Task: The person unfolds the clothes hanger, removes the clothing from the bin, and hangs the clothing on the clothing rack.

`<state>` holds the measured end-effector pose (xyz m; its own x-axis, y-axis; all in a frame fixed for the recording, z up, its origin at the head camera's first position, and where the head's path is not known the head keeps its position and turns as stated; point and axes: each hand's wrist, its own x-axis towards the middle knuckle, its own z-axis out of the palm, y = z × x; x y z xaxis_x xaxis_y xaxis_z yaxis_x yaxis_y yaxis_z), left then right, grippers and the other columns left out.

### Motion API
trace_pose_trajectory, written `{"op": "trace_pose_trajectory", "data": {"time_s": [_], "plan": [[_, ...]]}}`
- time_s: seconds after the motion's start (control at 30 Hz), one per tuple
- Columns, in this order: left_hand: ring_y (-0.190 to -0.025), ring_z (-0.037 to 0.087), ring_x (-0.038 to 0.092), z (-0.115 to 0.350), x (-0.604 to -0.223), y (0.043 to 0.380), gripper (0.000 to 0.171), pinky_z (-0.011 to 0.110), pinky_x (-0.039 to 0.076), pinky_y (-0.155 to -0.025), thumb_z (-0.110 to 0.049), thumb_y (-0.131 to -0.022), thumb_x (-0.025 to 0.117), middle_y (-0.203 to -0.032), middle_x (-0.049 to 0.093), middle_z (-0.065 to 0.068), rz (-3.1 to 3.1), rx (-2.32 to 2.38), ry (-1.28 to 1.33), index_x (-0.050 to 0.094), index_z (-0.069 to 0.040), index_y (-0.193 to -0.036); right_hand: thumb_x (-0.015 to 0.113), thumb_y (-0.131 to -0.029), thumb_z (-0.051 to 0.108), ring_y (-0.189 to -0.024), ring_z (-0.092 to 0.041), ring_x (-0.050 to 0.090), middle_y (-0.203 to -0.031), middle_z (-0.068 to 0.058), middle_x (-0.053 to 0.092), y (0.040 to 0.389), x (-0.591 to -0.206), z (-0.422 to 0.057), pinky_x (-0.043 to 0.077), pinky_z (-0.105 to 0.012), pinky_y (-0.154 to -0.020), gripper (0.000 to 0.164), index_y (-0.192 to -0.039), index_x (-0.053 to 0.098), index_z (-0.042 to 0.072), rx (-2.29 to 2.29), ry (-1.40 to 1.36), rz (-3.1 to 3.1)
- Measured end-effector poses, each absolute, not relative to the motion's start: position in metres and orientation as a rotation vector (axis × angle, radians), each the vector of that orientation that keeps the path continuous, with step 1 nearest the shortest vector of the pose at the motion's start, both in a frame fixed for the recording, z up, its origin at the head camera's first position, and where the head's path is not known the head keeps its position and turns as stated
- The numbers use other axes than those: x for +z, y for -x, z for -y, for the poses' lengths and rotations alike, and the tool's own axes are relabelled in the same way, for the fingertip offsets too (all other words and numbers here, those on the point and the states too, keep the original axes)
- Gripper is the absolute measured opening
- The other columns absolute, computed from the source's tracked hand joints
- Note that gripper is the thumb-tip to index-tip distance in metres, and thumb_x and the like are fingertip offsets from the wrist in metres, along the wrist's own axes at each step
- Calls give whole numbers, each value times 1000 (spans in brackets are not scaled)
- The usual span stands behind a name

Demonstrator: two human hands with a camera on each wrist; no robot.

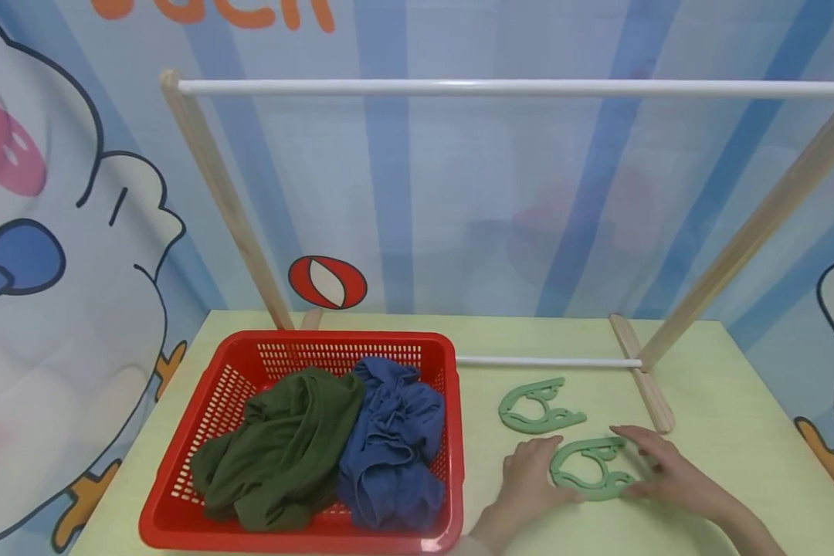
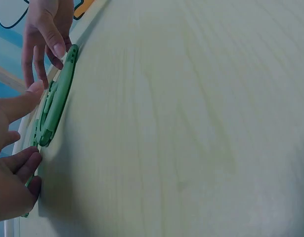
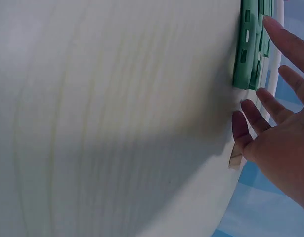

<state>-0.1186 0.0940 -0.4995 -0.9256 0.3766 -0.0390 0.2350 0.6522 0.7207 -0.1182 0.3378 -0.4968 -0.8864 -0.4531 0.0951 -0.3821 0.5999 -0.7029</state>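
Observation:
A green folding clothes hanger (image 1: 591, 469), folded up, lies on the table between my two hands. My left hand (image 1: 531, 479) is at its rounded end, with thumb and fingers spread to either side. At the other end my right hand (image 1: 677, 479) stands with its thumb and fingers apart. The right wrist view shows those right fingers (image 3: 273, 106) loosely spread near the green hanger (image 3: 248, 47). In the left wrist view the left thumb and fingers have a gap between them. A second green folding hanger (image 1: 538, 405) lies just behind the first.
A red plastic basket (image 1: 452, 432) stands left of my hands, holding a dark green garment (image 1: 285, 448) and a blue garment (image 1: 392, 448). Behind is a wooden rack with a white top rail (image 1: 493, 89), a lower white bar (image 1: 549, 361) and a wooden foot (image 1: 642, 374).

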Motion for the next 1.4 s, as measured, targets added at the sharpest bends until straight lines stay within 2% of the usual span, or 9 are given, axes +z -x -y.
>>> {"op": "trace_pose_trajectory", "data": {"time_s": [0.03, 0.1, 0.27, 0.33, 0.57, 0.83, 1.4], "plan": [[-110, 12, 45, -95, -501, 120, 71, 30, 34, -85, -38, -66, 80, -120, 53, -6, -2685, 1124, -506, 52, -19, -127, 80, -66, 21, -113, -4, 34, -125, -29, 37, 119, -499, -337, 46, -54, -71, 81, -133, 39, 0, -1149, 737, -2759], [-108, 10, 45, -96, -503, 121, 71, 29, 33, -84, -38, -64, 81, -120, 54, -8, -2692, 1109, -516, 52, -19, -127, 82, -61, 21, -113, -6, 32, -123, -28, 40, 120, -502, -336, 46, -53, -71, 83, -131, 42, 1, -1105, 756, -2822], [-102, 6, 44, -98, -508, 124, 72, 26, 30, -78, -35, -62, 83, -118, 54, -10, -2688, 1096, -553, 53, -20, -126, 84, -56, 20, -105, -38, 36, -120, -25, 42, 120, -504, -334, 35, -50, -74, 83, -128, 46, 6, -1034, 724, -2895], [-102, 5, 43, -98, -510, 126, 71, 25, 28, -77, -32, -63, 83, -118, 53, -11, -2679, 1089, -562, 53, -20, -125, 84, -56, 19, -104, -40, 35, -119, -24, 42, 119, -504, -334, 32, -49, -73, 82, -128, 47, 9, -1035, 703, -2889], [-105, 5, 42, -96, -513, 128, 65, 25, 28, -75, -25, -66, 82, -119, 51, -11, -2680, 1053, -590, 53, -21, -124, 85, -56, 20, -102, -37, 34, -117, -19, 39, 117, -505, -333, 34, -43, -72, 81, -127, 48, 8, -1022, 653, -2873], [-103, 5, 42, -96, -514, 128, 64, 24, 26, -72, -26, -65, 82, -116, 51, -11, -2726, 1019, -609, 55, -21, -123, 84, -56, 20, -102, -41, 33, -118, -19, 38, 116, -506, -331, 33, -59, -71, 78, -124, 50, 5, -1036, 630, -2857], [-103, 4, 42, -95, -515, 128, 66, 23, 27, -72, -26, -63, 83, -115, 51, -13, -2714, 1016, -589, 55, -21, -123, 86, -55, 25, -101, -38, 35, -115, -15, 41, 113, -507, -328, 37, -60, -71, 78, -121, 52, 2, -1027, 629, -2902]]}}
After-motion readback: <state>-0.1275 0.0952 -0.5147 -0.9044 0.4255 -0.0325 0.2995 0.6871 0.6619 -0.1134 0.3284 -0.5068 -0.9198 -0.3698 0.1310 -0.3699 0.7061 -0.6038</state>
